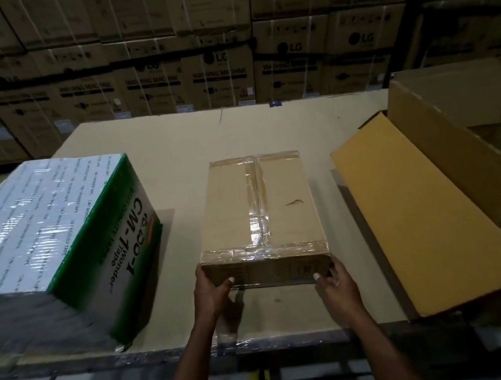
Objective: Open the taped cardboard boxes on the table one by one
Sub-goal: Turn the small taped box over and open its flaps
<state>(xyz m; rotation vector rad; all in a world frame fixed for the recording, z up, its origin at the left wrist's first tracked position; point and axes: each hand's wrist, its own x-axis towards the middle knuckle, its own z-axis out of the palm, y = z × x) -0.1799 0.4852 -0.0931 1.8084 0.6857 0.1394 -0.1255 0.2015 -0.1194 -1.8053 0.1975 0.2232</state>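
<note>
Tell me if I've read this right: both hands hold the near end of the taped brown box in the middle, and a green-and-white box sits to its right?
Not quite. The head view shows the green-and-white box to the left of the taped brown box. The rest holds: left hand and right hand.

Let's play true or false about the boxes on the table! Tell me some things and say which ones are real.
1. Both hands hold the near end of the middle box. True: the left hand and the right hand grip its near corners.
2. The middle box is already open. False: clear tape still runs across its closed top.
3. The green and white box sits to the left. True.
4. The long box on the right is taped shut. False: its flap stands open.
</note>
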